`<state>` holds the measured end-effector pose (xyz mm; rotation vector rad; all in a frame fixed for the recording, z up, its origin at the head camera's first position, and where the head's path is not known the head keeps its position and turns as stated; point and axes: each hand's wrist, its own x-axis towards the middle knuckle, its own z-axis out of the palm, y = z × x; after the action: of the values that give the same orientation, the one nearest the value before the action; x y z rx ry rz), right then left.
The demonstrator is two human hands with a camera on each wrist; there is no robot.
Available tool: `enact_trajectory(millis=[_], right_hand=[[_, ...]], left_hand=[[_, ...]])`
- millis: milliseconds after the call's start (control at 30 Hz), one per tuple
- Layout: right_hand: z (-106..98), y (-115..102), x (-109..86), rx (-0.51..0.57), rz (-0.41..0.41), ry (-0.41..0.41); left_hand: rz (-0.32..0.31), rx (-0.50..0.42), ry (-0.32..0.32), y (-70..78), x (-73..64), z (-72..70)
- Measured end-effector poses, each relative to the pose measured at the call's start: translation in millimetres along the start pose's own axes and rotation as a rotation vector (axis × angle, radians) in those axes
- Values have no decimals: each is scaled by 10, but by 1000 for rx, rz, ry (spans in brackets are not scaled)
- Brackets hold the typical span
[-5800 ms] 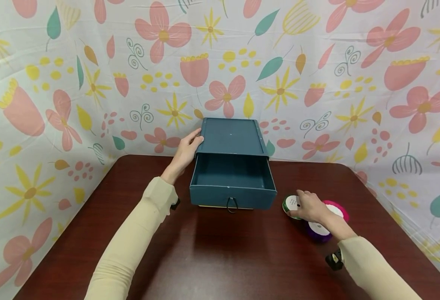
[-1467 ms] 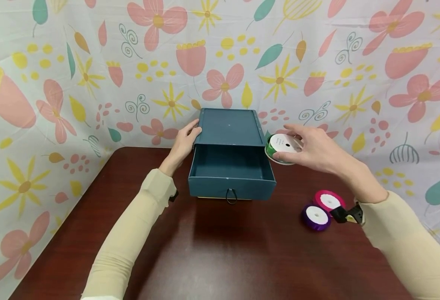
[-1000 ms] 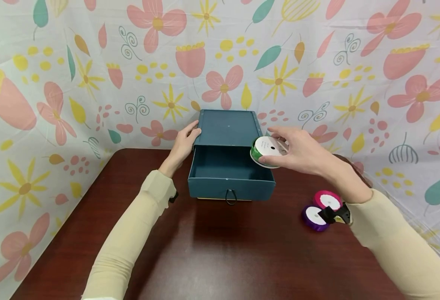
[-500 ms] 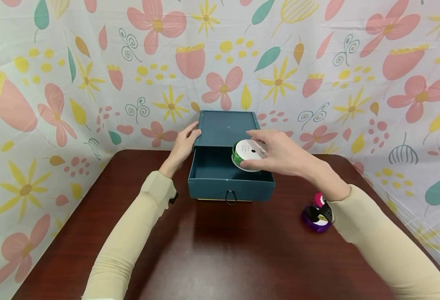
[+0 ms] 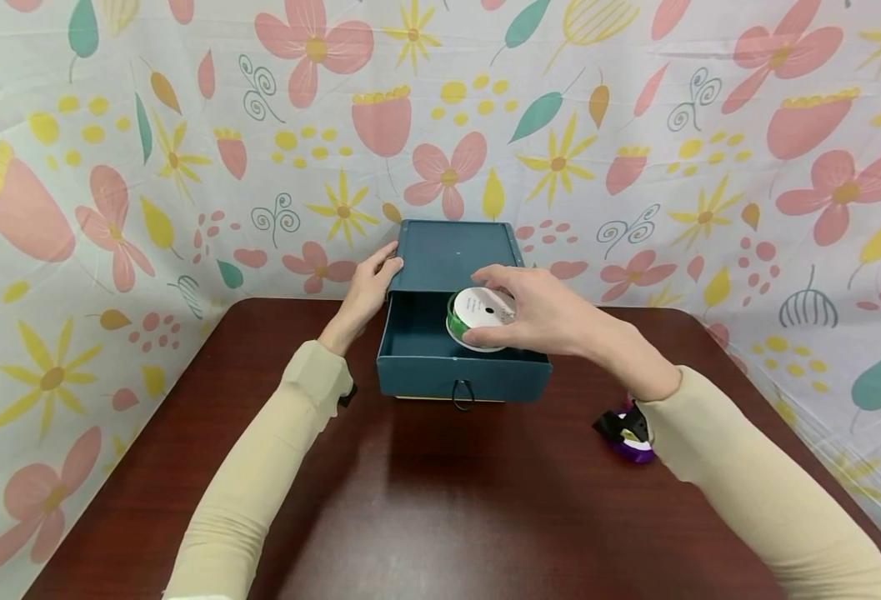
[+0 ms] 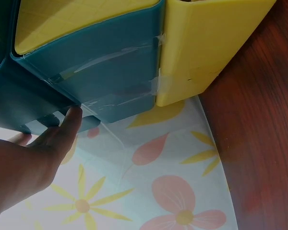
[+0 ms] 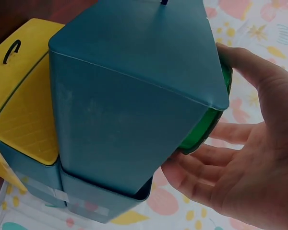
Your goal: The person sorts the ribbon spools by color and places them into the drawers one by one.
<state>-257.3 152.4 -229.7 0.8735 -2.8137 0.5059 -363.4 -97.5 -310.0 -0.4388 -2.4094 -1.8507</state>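
Spool [image 5: 478, 307]: green with a white printed face; it has slid leftward from the drawer's right wall, where it was a second ago, and sits a little lower, within the outline of the pulled-out drawer [image 5: 458, 377].
Right hand [image 5: 548, 312]: thumb and fingers grip the spool's rim from the right, spread only as wide as the spool needs; it has followed the same leftward path.
Left hand [image 5: 367, 287]: fingers fairly straight against the left side of the blue casing [image 5: 448, 250], grasping nothing; it has barely shifted, apparently steadying the casing.
Stage: carrying across looks done, and lowering seems the step in hand; the spool is not yet let go.
Purple spool [image 5: 637, 455]: on the table [image 5: 448, 517], off to the right, partly covered by a black wrist device [image 5: 623, 423].
Pink spool [image 5: 628, 402]: reduced to a sliver, since the right arm has moved across it.
Drawer floor: largely behind the spool and right hand, so contact between spool and floor cannot be told.
Spool's far side: the right wrist view shows only green edge past the drawer wall.
Yellow drawer [image 7: 26, 136]: cropped in both wrist views.
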Motion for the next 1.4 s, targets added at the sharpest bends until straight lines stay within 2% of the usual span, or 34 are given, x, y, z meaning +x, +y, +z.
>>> enact_trajectory(millis=[333, 667, 867, 1100, 1400], right_hand=[[32, -23, 16, -37, -20, -32], [75, 4, 12, -34, 7, -68], [124, 3, 18, -33, 12, -71], [194, 11, 2, -57, 6, -56], [229, 7, 14, -72, 9, -42]], left_hand=[[1, -10, -10, -27, 28, -7], [29, 14, 7, -20, 8, -5], [23, -2, 4, -19, 7, -6], [3, 14, -33, 290, -214, -22], [-1, 14, -27, 308, -229, -20]])
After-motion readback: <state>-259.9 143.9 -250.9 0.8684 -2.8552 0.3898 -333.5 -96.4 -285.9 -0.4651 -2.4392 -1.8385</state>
